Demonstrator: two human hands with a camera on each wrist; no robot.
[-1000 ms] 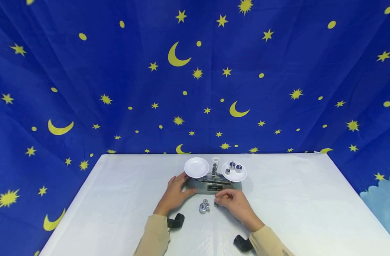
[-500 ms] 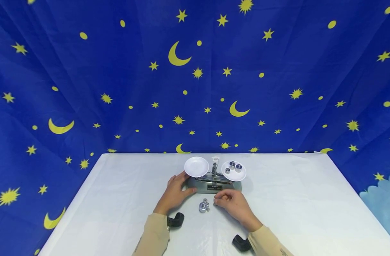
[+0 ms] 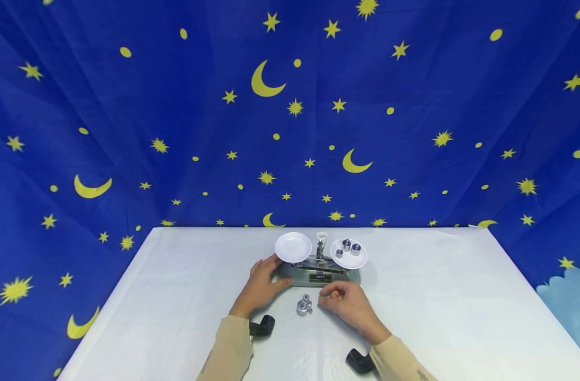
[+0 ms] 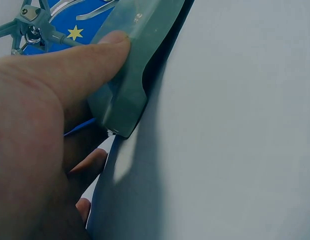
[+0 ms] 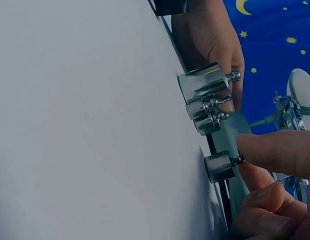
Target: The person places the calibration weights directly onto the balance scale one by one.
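My left hand (image 3: 260, 284) grips the left end of the grey-green balance scale (image 3: 299, 277). Its thumb (image 4: 105, 55) lies on the front of the base, with the fingers behind. In front of the scale, my right hand (image 3: 351, 307) pinches the knob of a small chrome weight (image 5: 219, 167) between thumb and fingers; the head view mostly hides this weight. Just left of that hand, several chrome weights cluster around a larger weight (image 3: 302, 308). Three weights stand on the right pan (image 3: 354, 263). Nothing lies on the white left pan (image 3: 292, 247).
A white-covered table (image 3: 428, 296) bears everything. Behind it hangs a blue curtain (image 3: 214, 127) with yellow moons and stars. Black wrist devices, left (image 3: 263, 326) and right (image 3: 360, 362), stick out from the sleeves over the table.
The right hand has shifted very slightly left, and the pinched weight has become mostly hidden by its fingers in the head view. The left hand keeps its place on the scale.
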